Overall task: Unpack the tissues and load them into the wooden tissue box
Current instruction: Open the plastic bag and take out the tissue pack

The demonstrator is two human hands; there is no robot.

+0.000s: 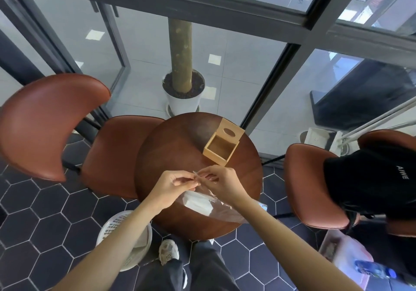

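A white stack of tissues [197, 201] lies inside a clear plastic wrapper [227, 209] above the near part of the round wooden table [175, 151]. My left hand [172, 186] and my right hand [221, 181] both pinch the wrapper's upper edge between them, fingers closed on the thin plastic. The wooden tissue box [221, 148] stands farther back on the table, open and empty, with its lid [231, 131], which has an oval slot, propped up behind it. The box is apart from both hands.
Brown leather chairs stand left [51, 124] and right [315, 187] of the table, the right one holding a black garment [373, 178]. A white perforated basket [128, 234] sits on the floor at the near left. A potted tree [183, 92] stands behind the table by glass panels.
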